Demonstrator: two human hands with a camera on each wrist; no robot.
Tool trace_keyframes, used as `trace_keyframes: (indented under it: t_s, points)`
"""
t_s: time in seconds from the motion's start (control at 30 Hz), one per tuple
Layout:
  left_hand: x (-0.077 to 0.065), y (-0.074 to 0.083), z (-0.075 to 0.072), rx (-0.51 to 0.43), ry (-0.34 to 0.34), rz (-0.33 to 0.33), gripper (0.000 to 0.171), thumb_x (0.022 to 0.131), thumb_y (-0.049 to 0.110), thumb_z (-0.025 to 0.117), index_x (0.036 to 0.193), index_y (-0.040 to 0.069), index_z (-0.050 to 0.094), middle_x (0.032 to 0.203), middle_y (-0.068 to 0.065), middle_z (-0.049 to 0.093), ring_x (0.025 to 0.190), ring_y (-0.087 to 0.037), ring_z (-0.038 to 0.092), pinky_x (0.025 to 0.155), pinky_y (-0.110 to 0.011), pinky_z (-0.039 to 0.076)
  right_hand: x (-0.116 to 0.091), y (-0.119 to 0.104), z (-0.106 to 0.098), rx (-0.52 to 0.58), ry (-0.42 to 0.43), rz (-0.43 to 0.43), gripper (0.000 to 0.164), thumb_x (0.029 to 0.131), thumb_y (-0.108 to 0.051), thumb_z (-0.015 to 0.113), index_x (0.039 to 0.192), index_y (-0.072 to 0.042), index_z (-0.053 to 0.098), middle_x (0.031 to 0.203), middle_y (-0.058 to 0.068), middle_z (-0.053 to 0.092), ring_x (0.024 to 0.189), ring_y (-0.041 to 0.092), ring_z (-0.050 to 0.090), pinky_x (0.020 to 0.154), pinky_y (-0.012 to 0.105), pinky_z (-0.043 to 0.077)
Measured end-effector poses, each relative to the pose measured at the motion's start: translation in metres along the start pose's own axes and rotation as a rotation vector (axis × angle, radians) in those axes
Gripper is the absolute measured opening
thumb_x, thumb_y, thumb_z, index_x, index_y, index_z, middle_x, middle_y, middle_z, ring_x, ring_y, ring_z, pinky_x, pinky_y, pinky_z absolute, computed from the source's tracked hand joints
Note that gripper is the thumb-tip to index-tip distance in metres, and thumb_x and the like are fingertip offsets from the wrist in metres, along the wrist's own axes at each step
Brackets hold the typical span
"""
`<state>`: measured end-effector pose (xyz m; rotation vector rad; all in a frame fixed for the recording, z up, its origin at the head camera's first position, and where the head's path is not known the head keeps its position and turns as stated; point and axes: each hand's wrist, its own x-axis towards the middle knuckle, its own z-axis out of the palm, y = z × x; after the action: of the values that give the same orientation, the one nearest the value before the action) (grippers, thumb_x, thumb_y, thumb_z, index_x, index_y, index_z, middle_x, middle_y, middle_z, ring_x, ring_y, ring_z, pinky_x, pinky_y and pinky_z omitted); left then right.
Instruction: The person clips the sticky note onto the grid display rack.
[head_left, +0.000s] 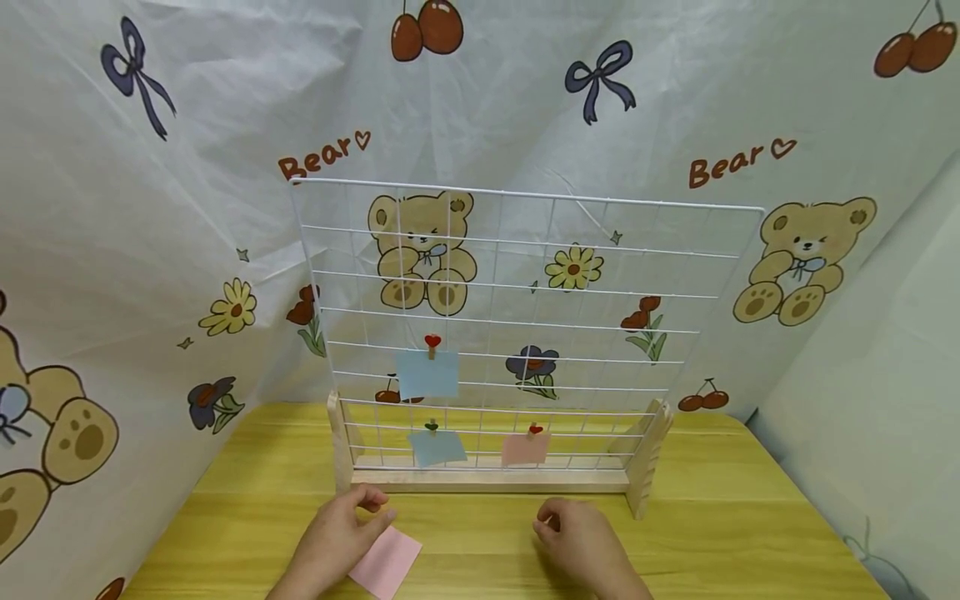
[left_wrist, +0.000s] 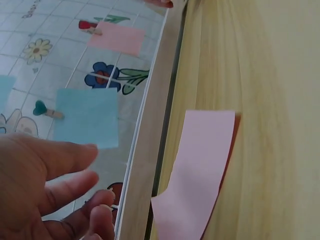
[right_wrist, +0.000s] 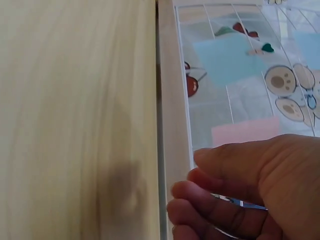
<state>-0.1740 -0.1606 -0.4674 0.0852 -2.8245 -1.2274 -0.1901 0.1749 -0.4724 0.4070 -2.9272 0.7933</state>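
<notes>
My left hand (head_left: 337, 537) hovers beside a pink sticky note (head_left: 386, 562) lying on the table, its fingers loosely bent around nothing. On the other side, my right hand (head_left: 585, 542) is held near the rack's wooden base (head_left: 487, 481), fingers relaxed and no object between them. Behind both hands stands a white wire grid rack (head_left: 525, 196). A blue note (head_left: 427, 375) hangs on it from a red heart clip (head_left: 432, 342). Lower down are another blue note (left_wrist: 87, 117) with a green heart clip (left_wrist: 41, 108) and a pink note (head_left: 525, 450) with a red heart clip (head_left: 535, 429).
The rack's wooden side supports (head_left: 647, 462) rise from the yellow wood-grain table (head_left: 720, 500). A white cloth (head_left: 510, 50) printed with bears, bows, flowers and cherries hangs behind and at the left. A pale plain sheet (head_left: 900, 350) borders the right.
</notes>
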Motion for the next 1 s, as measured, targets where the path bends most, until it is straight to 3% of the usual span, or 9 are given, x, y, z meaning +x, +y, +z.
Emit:
trace_keyframes:
  t_s: [0.17, 0.27, 0.53, 0.77, 0.9, 1.0]
  points:
    - [0.003, -0.01, -0.006, 0.137, -0.007, 0.012, 0.02, 0.087, 0.029, 0.081, 0.102, 0.018, 0.072, 0.1, 0.004, 0.069, 0.094, -0.014, 0.063, 0.082, -0.04, 0.052, 0.001, 0.008, -0.007, 0.0, -0.021, 0.055, 0.009, 0.088, -0.018, 0.077, 0.083, -0.018, 0.069, 0.069, -0.011, 0.06, 0.062, 0.004, 0.049, 0.06, 0.026, 0.043]
    - [0.004, -0.014, -0.009, 0.18, -0.033, 0.005, 0.022, 0.085, 0.026, 0.082, 0.1, 0.015, 0.071, 0.095, 0.002, 0.068, 0.09, -0.015, 0.062, 0.079, -0.042, 0.053, 0.002, 0.012, -0.012, 0.008, -0.034, 0.097, 0.009, 0.088, -0.018, 0.077, 0.084, -0.017, 0.069, 0.071, -0.009, 0.061, 0.064, 0.008, 0.051, 0.061, 0.028, 0.044]
    - [0.003, -0.018, -0.011, 0.29, -0.18, -0.054, 0.024, 0.083, 0.025, 0.084, 0.089, 0.012, 0.065, 0.081, 0.002, 0.062, 0.073, -0.016, 0.054, 0.066, -0.036, 0.046, 0.0, 0.028, -0.025, 0.052, -0.077, 0.188, 0.009, 0.089, -0.015, 0.076, 0.089, -0.013, 0.068, 0.077, -0.003, 0.065, 0.065, 0.012, 0.055, 0.062, 0.032, 0.047]
    - [0.001, -0.018, -0.006, 0.285, -0.185, -0.036, 0.023, 0.082, 0.021, 0.084, 0.08, 0.014, 0.062, 0.074, 0.003, 0.059, 0.07, -0.015, 0.052, 0.066, -0.035, 0.045, -0.004, 0.041, -0.033, 0.05, -0.115, 0.242, 0.009, 0.088, -0.014, 0.076, 0.087, -0.012, 0.067, 0.079, -0.002, 0.067, 0.063, 0.013, 0.057, 0.06, 0.032, 0.048]
    - [-0.001, -0.02, -0.004, 0.235, -0.19, -0.02, 0.019, 0.082, 0.015, 0.083, 0.079, 0.013, 0.063, 0.071, 0.002, 0.057, 0.068, -0.015, 0.051, 0.065, -0.033, 0.042, -0.004, 0.043, -0.038, 0.055, -0.157, 0.28, 0.009, 0.089, -0.016, 0.077, 0.089, -0.012, 0.068, 0.08, -0.002, 0.066, 0.068, 0.015, 0.056, 0.062, 0.034, 0.047]
    - [-0.001, -0.02, -0.002, 0.193, -0.205, -0.022, 0.017, 0.083, 0.012, 0.081, 0.08, 0.013, 0.064, 0.069, 0.002, 0.056, 0.067, -0.015, 0.051, 0.064, -0.031, 0.041, -0.005, 0.045, -0.043, 0.072, -0.175, 0.263, 0.009, 0.088, -0.015, 0.077, 0.089, -0.011, 0.068, 0.079, -0.001, 0.065, 0.068, 0.015, 0.056, 0.062, 0.034, 0.048]
